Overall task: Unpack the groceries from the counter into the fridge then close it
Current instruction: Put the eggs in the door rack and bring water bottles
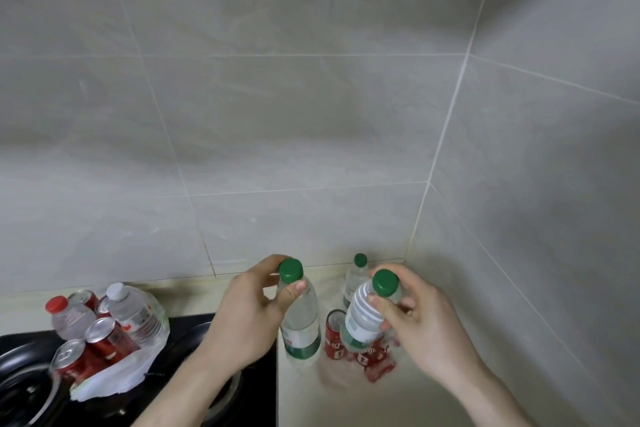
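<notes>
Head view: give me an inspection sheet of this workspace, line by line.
Surface: pale counter in a tiled corner; black gas hob at its left.
Job's things: left bottle and right bottle, both green-capped, one in each hand; third green-capped bottle in the corner; red cans behind the right bottle, blurred.
Clutter: white plastic bag on the hob, holding red cans and two more bottles.
Grippers: left hand holds the left bottle near its neck; right hand holds the right bottle, tilted.
Cables: nothing seen.
Surroundings: grey wall tiles; no fridge in view.
</notes>
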Tool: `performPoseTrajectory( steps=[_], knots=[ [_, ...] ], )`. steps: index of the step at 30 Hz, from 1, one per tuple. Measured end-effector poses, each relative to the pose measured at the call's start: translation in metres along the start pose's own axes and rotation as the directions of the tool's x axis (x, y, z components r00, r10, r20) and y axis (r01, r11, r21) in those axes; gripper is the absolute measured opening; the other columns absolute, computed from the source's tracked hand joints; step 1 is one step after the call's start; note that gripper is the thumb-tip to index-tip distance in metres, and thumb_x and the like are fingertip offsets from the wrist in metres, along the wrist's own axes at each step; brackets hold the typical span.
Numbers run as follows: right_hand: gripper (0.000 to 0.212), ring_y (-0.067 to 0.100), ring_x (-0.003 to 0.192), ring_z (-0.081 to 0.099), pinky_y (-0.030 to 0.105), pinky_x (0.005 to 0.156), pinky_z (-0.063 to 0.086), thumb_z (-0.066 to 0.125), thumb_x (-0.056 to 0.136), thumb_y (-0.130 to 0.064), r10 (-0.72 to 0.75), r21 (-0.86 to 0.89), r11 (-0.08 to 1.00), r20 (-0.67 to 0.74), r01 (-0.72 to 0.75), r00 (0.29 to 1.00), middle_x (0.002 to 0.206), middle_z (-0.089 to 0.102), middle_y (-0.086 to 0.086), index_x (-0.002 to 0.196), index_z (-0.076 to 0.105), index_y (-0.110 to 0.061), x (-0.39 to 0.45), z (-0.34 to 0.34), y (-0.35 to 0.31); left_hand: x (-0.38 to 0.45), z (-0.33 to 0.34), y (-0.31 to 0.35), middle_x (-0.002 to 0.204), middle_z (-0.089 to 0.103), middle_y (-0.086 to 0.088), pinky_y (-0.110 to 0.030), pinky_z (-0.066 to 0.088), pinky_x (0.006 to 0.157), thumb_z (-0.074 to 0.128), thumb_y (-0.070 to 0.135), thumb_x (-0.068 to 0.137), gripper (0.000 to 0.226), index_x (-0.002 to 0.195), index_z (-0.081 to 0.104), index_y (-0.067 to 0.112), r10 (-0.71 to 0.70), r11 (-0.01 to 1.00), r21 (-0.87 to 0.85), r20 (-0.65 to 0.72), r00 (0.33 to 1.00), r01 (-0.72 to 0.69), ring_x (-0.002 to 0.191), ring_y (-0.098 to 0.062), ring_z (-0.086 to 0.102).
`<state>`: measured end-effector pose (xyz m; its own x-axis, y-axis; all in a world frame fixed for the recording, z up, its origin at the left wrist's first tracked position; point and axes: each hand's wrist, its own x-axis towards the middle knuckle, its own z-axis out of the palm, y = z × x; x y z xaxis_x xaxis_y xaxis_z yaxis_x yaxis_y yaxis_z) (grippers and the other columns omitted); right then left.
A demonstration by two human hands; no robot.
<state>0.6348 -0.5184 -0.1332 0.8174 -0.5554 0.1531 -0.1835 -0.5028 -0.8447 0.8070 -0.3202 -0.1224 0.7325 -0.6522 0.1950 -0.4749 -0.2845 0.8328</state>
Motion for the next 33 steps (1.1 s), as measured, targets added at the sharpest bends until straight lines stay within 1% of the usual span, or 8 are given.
performPoseTrajectory(
  steps=[6,12,16,18,22,26,28,33],
  knots=[
    [0.024,0.013,0.065,0.075,0.044,0.069,0.062,0.076,0.093,-0.033,0.092,-0.006,0.996,0.034,-0.091,0.995,0.094,0.076,-0.011,0.112,0.065,-0.044,-0.050,0.020,-0.011,-0.040,-0.009,-0.002,0.099,0.071,0.018,-0.040,0.058,0.079,0.057,0.061,0.090,0.031,0.111,0.059,0.038,0.049,0.992,0.113,0.079,0.996,-0.058,0.087,-0.009,0.069],
    [0.022,0.003,0.062,0.073,0.011,0.055,0.049,0.077,0.093,-0.028,0.158,-0.044,0.986,-0.050,-0.160,0.986,0.085,0.073,-0.021,0.108,0.067,-0.041,-0.090,0.034,-0.034,-0.054,-0.023,-0.010,0.094,0.072,0.015,-0.044,0.058,0.077,0.052,0.066,0.086,0.038,0.114,0.058,0.041,0.081,0.991,0.090,0.175,0.981,-0.097,0.080,-0.016,0.069],
    [0.021,0.004,0.065,0.072,0.015,0.056,0.048,0.074,0.093,-0.031,0.246,-0.067,0.964,-0.141,-0.257,0.959,0.078,0.070,-0.017,0.107,0.064,-0.043,-0.122,0.046,-0.049,-0.059,-0.028,-0.017,0.101,0.072,0.020,-0.041,0.060,0.074,0.059,0.055,0.094,0.024,0.115,0.059,0.043,0.134,0.987,0.052,0.294,0.947,-0.155,0.080,-0.014,0.071],
    [0.025,0.005,0.066,0.073,0.015,0.057,0.050,0.073,0.094,-0.031,0.292,-0.058,0.949,-0.209,-0.309,0.933,0.078,0.072,-0.015,0.110,0.062,-0.046,-0.144,0.053,-0.056,-0.064,-0.028,-0.020,0.099,0.071,0.023,-0.031,0.058,0.070,0.063,0.046,0.095,0.017,0.112,0.059,0.046,0.173,0.980,0.040,0.337,0.926,-0.197,0.084,-0.006,0.070],
    [0.032,0.007,0.068,0.075,0.020,0.060,0.052,0.074,0.094,-0.032,0.358,-0.009,0.923,-0.345,-0.384,0.868,0.084,0.076,-0.011,0.118,0.063,-0.050,-0.194,0.066,-0.068,-0.078,-0.021,-0.023,0.094,0.069,0.031,-0.009,0.046,0.059,0.064,0.045,0.092,0.020,0.110,0.059,0.051,0.197,0.976,0.004,0.416,0.888,-0.219,0.064,-0.006,0.066],
    [0.031,0.010,0.066,0.074,0.020,0.057,0.052,0.074,0.095,-0.028,0.408,0.046,0.897,-0.470,-0.440,0.783,0.081,0.075,-0.006,0.116,0.064,-0.048,-0.248,0.076,-0.079,-0.098,-0.006,-0.017,0.098,0.067,0.036,0.000,0.042,0.069,0.070,0.038,0.090,0.019,0.102,0.063,0.051,0.263,0.965,-0.134,0.495,0.828,-0.226,0.088,0.013,0.063],
    [0.030,0.012,0.065,0.074,0.027,0.059,0.057,0.075,0.094,-0.027,0.450,0.090,0.872,-0.532,-0.481,0.717,0.077,0.074,-0.001,0.115,0.065,-0.046,-0.278,0.080,-0.086,-0.108,0.003,-0.007,0.101,0.067,0.036,-0.005,0.045,0.073,0.072,0.037,0.089,0.021,0.102,0.063,0.051,0.302,0.953,-0.182,0.557,0.774,-0.241,0.099,0.016,0.060],
    [0.026,0.014,0.061,0.073,0.043,0.063,0.062,0.077,0.092,-0.028,0.505,0.173,0.821,-0.666,-0.545,0.549,0.076,0.074,0.002,0.112,0.067,-0.043,-0.349,0.081,-0.101,-0.136,0.029,0.027,0.099,0.064,0.042,-0.021,0.046,0.079,0.075,0.036,0.088,0.027,0.101,0.061,0.055,0.420,0.906,-0.261,0.667,0.615,-0.334,0.098,0.019,0.059]
  ],
)
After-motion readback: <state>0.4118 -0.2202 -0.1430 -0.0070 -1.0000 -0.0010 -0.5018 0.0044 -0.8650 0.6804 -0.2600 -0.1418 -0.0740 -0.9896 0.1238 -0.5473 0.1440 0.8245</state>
